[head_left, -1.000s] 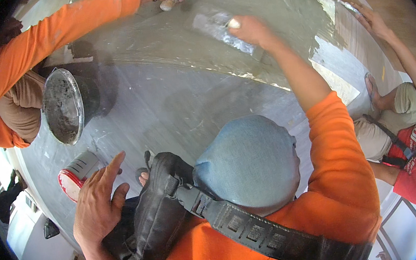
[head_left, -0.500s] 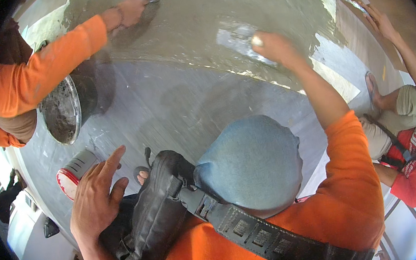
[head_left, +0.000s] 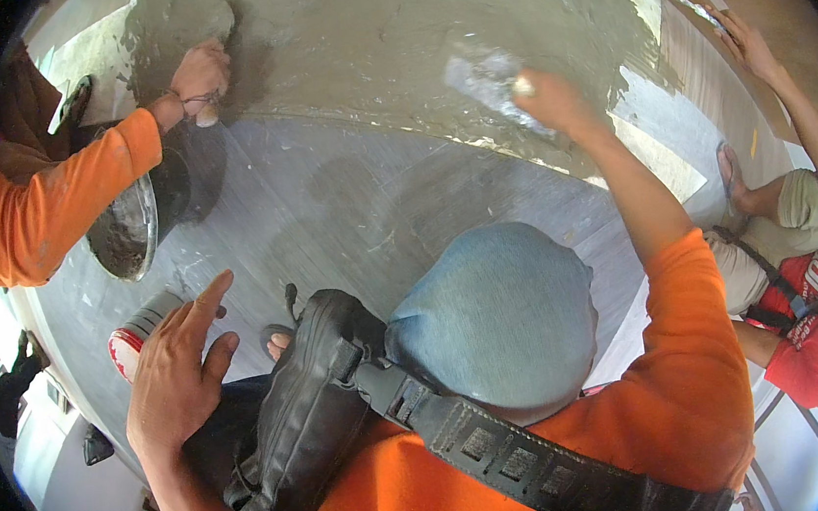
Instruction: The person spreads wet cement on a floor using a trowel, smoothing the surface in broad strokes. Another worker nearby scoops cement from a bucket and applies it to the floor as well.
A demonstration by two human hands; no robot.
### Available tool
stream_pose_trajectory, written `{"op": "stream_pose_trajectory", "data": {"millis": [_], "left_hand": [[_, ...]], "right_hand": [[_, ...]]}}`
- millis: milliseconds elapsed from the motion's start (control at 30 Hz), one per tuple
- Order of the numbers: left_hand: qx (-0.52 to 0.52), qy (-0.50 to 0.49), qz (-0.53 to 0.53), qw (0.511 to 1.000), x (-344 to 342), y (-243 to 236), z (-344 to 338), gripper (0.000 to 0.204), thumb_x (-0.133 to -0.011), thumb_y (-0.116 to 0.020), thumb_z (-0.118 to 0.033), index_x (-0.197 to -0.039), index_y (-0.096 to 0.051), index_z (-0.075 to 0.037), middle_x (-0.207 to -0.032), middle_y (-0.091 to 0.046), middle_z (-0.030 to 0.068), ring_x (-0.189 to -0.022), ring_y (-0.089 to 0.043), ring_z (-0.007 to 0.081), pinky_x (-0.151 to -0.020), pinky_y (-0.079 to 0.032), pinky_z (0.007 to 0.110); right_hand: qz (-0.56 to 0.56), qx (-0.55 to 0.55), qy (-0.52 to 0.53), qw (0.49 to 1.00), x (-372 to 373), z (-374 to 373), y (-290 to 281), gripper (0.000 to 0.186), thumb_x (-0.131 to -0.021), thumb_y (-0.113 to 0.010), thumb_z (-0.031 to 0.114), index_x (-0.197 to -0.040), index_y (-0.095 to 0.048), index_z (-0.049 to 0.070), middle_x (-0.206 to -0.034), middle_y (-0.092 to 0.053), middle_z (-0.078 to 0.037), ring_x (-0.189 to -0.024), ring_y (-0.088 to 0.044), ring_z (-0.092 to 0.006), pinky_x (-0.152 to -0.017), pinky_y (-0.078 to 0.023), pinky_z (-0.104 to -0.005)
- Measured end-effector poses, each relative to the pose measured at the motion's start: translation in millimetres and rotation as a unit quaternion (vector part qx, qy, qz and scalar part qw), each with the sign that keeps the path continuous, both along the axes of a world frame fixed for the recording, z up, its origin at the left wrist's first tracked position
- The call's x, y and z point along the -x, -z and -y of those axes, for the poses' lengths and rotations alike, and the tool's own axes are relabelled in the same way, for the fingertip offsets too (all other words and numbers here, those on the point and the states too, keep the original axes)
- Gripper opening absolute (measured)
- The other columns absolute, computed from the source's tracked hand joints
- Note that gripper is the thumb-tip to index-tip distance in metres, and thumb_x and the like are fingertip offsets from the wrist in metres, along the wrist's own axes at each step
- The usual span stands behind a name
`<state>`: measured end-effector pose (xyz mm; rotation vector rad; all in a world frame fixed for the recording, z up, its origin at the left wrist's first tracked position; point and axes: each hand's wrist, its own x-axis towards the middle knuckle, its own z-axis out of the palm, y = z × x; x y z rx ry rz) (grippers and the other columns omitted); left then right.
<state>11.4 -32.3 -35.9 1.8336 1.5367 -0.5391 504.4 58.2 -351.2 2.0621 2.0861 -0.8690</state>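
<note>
Your right grip (head_left: pixel 552 102) is closed around the handle of the trowel (head_left: pixel 483 79). Trowel: flat, longish blade, silvery grey, shiny with bright glare, a bit blurred; pale handle end (head_left: pixel 522 88) pokes out of your fist. Blade sits over the wet grey coat (head_left: pixel 359 43), near the coat's lower edge; can't tell how hard it presses. Relative to the grip: most of the blade shows to the left, far end up-left, near end just under your knuckles, down-right.

Left grip (head_left: pixel 178 366): nothing in it, fingers straight, thumb apart, well away from the trowel. In view it overlaps the red-and-grey tin (head_left: pixel 131 336); contact unclear. Bucket (head_left: pixel 130 238) is beyond the tin, partly behind a co-worker's orange sleeve (head_left: pixel 69 204).
</note>
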Motion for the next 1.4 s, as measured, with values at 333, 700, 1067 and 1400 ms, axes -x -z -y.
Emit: {"op": "stream_pose_trajectory", "data": {"millis": [333,700,1067,1400], "left_hand": [[0.005,-0.001,-0.027,1.000,-10,4,-2,0.063,-0.095,-0.068,-0.012,-0.156,-0.050,-0.012,-0.116,-0.071,0.0214,-0.114,-0.067,0.0397,-0.101,-0.050,0.048],[0.019,-0.012,-0.051,0.998,-9,2,2,0.062,-0.098,-0.067,-0.016,-0.157,-0.049,-0.013,-0.120,-0.072,0.0214,-0.117,-0.067,0.0390,-0.101,-0.050,0.048],[0.015,-0.005,-0.051,0.999,-3,-1,8,0.059,-0.101,-0.065,-0.025,-0.157,-0.050,-0.012,-0.126,-0.072,0.0203,-0.116,-0.071,0.0352,-0.099,-0.053,0.047],[0.053,-0.046,-0.050,0.996,-6,8,0,0.059,-0.100,-0.065,-0.020,-0.157,-0.049,-0.012,-0.121,-0.072,0.0198,-0.112,-0.070,0.0381,-0.096,-0.053,0.047]], "right_hand": [[0.016,0.030,-0.024,0.999,0,12,-29,0.041,-0.092,-0.068,0.041,-0.128,-0.069,0.020,-0.110,-0.076,-0.020,-0.100,-0.073,-0.0409,-0.088,-0.057,-0.0523],[0.043,-0.095,-0.045,0.994,-26,-106,-36,0.037,-0.095,-0.067,0.045,-0.124,-0.070,0.022,-0.109,-0.078,-0.014,-0.101,-0.074,-0.0380,-0.089,-0.059,-0.0519],[0.072,0.090,-0.095,0.989,-18,35,-48,0.035,-0.093,-0.067,0.041,-0.121,-0.069,0.020,-0.101,-0.077,-0.018,-0.094,-0.074,-0.0402,-0.086,-0.059,-0.0533],[0.034,-0.014,-0.040,0.999,-50,-1,-30,0.036,-0.092,-0.067,0.042,-0.120,-0.071,0.020,-0.107,-0.077,-0.016,-0.100,-0.073,-0.0408,-0.089,-0.058,-0.0528]]}}
